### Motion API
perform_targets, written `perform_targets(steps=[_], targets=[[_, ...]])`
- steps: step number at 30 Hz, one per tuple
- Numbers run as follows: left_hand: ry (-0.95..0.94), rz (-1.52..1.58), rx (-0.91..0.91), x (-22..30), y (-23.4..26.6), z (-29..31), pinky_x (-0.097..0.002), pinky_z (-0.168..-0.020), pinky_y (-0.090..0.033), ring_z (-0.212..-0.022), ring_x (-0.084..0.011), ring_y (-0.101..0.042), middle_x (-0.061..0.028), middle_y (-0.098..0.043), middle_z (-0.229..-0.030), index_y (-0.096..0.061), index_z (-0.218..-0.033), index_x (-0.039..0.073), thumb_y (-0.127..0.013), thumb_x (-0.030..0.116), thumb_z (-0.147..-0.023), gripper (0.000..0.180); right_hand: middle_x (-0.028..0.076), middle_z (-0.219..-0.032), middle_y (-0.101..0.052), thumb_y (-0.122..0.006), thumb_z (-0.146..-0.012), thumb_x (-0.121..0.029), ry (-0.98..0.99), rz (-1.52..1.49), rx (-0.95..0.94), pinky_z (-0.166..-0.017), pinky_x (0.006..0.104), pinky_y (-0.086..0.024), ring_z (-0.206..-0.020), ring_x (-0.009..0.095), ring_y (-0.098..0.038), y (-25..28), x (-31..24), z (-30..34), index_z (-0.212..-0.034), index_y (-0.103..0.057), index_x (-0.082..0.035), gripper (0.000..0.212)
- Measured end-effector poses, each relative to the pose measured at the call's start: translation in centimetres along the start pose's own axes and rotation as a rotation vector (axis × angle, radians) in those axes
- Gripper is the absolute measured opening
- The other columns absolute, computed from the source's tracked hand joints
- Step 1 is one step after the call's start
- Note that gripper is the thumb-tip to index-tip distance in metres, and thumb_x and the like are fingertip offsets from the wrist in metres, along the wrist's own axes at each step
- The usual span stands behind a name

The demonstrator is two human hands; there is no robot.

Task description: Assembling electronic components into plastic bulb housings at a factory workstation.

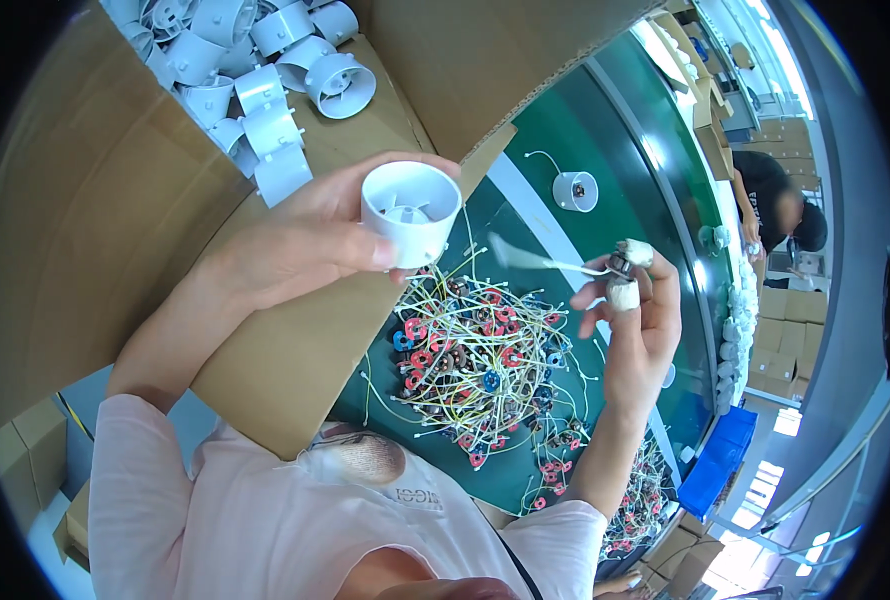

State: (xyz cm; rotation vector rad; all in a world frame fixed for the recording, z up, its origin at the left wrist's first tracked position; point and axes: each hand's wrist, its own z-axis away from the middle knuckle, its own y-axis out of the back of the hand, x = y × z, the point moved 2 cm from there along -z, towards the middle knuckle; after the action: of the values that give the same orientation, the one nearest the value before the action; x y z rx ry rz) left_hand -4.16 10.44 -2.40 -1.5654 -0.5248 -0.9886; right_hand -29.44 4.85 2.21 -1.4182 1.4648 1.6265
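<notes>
My left hand (305, 240) is wrapped round a round white plastic housing (395, 235), its mouth tilted up so that vanes and a central hub show inside. Off to the right, my right hand (635, 340) pinches a small dark wired coil (620, 263) between thumb and forefinger, both tips covered in white wraps. A pale lead (555, 263) trails left from the coil toward the housing, blurred at its end. Between and below the hands lies a tangled heap of wired coils (490, 375), red, blue and dark, with pale leads.
A cardboard box (65, 230) at upper left holds many white housings (275, 125). On the green belt (615, 120) stands another housing (575, 192) with a dark part inside. A second coil heap (640, 500) and a blue bin (718, 462) are lower right. Another person (765, 200) works beyond.
</notes>
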Motion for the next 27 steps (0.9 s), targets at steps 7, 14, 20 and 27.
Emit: perform_targets(steps=[7,14,20,27], targets=[[-0.279,-0.857,0.195,-0.1,-0.5,-0.3,-0.0293,-0.089,-0.043,-0.104,-0.0143,-0.051,-0.0073,-0.050,-0.115,-0.042,-0.122,0.003,-0.067,0.004,-0.072,0.056,0.021,-0.102,-0.055,-0.053,-0.090,-0.014,0.210,-0.280,-0.034,-0.051,0.0234,-0.050,-0.076,0.020,-0.062,-0.4,-0.7,-0.4,-0.107,-0.046,0.000,0.024],[-0.106,-0.657,0.061,-0.7,0.2,-0.3,-0.0321,-0.097,-0.038,-0.112,-0.0164,-0.048,-0.0079,-0.045,-0.119,-0.036,-0.127,0.002,-0.070,0.003,-0.065,0.071,0.025,-0.106,-0.053,-0.055,-0.089,-0.011,0.583,-0.091,-0.030,-0.055,0.0257,-0.052,-0.081,0.023,-0.064,-2.6,-2.2,-0.8,-0.110,-0.041,0.001,0.028],[-0.060,-0.430,0.028,-0.5,0.5,-0.4,-0.0316,-0.098,-0.037,-0.113,-0.0158,-0.048,-0.0076,-0.047,-0.120,-0.036,-0.126,0.001,-0.066,0.004,-0.067,0.066,0.025,-0.105,-0.054,-0.053,-0.085,0.002,0.703,-0.153,-0.108,-0.068,0.0303,-0.053,-0.084,0.026,-0.064,-3.8,-2.4,-1.9,-0.109,-0.042,0.003,0.026],[0.014,-0.346,-0.006,-0.5,0.5,-0.3,-0.0319,-0.097,-0.037,-0.112,-0.0171,-0.048,-0.0090,-0.047,-0.119,-0.034,-0.128,0.000,-0.068,0.011,-0.067,0.070,0.027,-0.107,-0.052,-0.053,-0.088,-0.005,0.746,0.049,-0.184,-0.066,0.0311,-0.054,-0.084,0.029,-0.063,-4.7,-0.9,-1.9,-0.109,-0.040,0.002,0.025]])
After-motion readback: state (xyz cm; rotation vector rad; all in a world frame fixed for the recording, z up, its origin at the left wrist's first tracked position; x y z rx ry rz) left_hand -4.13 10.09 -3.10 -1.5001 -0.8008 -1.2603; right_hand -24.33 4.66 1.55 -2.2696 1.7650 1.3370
